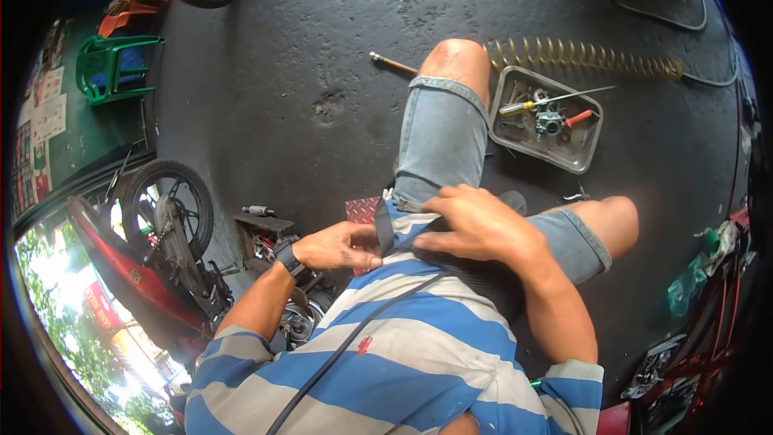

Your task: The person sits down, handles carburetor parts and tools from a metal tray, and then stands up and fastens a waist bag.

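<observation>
The short-sleeved shirt [427,346] is striped blue and off-white, with a small red emblem [365,345] (a dark cable [386,304] crosses the front). Faded denim shorts [443,133] have folded cuffs [451,87]; a dark watch [286,255] circles the left wrist.

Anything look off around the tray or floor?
Mildly: the yellow screwdriver lies slanted across the tray, its tip sticking out past the rim, so it might get knocked. The floor has a rough patch ahead of the left hand; damage or dirt, can't tell. No obvious spill.
</observation>
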The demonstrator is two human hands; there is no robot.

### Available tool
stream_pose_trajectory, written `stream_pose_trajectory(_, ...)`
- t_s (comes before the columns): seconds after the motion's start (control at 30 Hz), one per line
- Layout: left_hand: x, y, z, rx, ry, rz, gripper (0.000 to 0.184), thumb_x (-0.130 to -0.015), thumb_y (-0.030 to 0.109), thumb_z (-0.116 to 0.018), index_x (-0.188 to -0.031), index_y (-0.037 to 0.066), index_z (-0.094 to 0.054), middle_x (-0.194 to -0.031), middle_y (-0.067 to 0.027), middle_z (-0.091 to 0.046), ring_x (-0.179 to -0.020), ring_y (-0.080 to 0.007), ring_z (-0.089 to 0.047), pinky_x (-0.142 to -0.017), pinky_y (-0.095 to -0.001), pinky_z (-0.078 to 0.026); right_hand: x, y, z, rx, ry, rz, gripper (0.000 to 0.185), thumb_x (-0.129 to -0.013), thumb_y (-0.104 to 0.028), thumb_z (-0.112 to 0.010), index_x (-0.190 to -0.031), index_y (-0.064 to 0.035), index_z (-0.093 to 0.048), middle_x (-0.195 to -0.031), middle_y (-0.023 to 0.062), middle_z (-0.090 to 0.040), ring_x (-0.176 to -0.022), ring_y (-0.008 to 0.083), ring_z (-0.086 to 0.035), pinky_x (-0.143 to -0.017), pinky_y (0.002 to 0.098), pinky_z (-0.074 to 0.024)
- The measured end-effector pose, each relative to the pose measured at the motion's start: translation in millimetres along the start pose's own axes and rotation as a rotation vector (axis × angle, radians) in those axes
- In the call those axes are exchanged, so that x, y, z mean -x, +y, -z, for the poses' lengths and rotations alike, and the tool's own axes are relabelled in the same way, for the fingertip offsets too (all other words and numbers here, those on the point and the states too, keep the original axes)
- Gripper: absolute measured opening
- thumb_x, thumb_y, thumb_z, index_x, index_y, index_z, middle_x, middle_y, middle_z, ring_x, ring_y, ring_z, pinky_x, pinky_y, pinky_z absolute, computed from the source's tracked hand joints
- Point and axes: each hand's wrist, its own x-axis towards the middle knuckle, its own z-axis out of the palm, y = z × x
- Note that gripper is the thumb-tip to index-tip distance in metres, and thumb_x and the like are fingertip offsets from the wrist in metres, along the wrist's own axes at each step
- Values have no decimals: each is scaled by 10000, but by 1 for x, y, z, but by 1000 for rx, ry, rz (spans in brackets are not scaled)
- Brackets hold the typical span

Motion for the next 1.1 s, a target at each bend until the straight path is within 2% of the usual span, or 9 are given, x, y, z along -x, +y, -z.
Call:
stream_pose_trajectory(0.17,-6,3,-9,73,50,5,262,-836,158,-824,-1004,8,-690,-840,-3,-653,-733,-74,-582,-640,-258,-485,89,25,11,-325,-18,-301,1159,-721,-681,-784,-1497,78,-375,-1506,301,-398,-1432,435,-366,-1184,459,-321)
stream_pose_trajectory(0.27,1,21,-15,150,103,-21,233,-846,145,-806,-1002,-3,-718,-823,-7,-676,-717,-72,-584,-637,-254,-481,110,27,-2,-406,70,-284,1175,-716,-689,-786,-1504,73,-362,-1520,293,-386,-1460,426,-335,-1204,456,-299)
stream_pose_trajectory(0.4,-5,14,-10,112,112,37,256,-893,191,-767,-1041,-15,-735,-845,-31,-709,-702,-84,-605,-651,-260,-494,118,35,-11,-509,172,-229,1043,-767,-633,-787,-1490,25,-422,-1523,267,-403,-1447,395,-373,-1193,437,-313)
stream_pose_trajectory(0.43,-10,20,-9,103,149,140,256,-937,221,-723,-1024,-20,-724,-822,-35,-697,-707,-104,-625,-657,-266,-504,119,37,-14,-548,238,-272,1002,-788,-619,-777,-1480,22,-439,-1506,264,-430,-1432,389,-396,-1182,432,-327)
stream_pose_trajectory(0.5,-18,26,-5,53,300,106,217,-952,194,-705,-998,-18,-713,-813,-42,-689,-698,-103,-618,-654,-274,-507,124,41,-23,-626,372,-366,920,-830,-592,-757,-1460,16,-472,-1473,257,-482,-1403,376,-443,-1160,423,-353)
stream_pose_trajectory(0.67,-47,83,28,-32,632,-249,188,-994,171,-638,-939,-5,-667,-779,-41,-645,-661,-106,-602,-632,-275,-507,123,65,-53,-720,422,-450,794,-905,-560,-695,-1401,39,-533,-1391,267,-569,-1321,358,-542,-1103,400,-416)
stream_pose_trajectory(0.77,-87,139,22,-26,522,-440,181,-990,158,-641,-916,-6,-659,-804,-45,-646,-700,-108,-607,-657,-280,-506,100,71,-38,-581,297,-391,750,-927,-563,-657,-1355,45,-560,-1291,232,-619,-1221,394,-588,-1034,439,-462)
stream_pose_trajectory(0.9,-159,202,16,-463,316,-669,207,-1005,171,-640,-961,-31,-645,-765,-11,-606,-706,-84,-542,-638,-263,-464,74,95,-12,-39,468,-317,673,-936,-540,-631,-1305,21,-587,-1161,218,-631,-1082,401,-618,-943,467,-491)
stream_pose_trajectory(1.1,-214,212,23,-569,264,-691,171,-981,142,-651,-988,-29,-650,-765,-14,-609,-695,-78,-536,-623,-266,-460,120,93,84,494,437,-405,523,-896,-380,-713,-1225,18,-629,-1138,206,-645,-1036,402,-621,-885,473,-499)
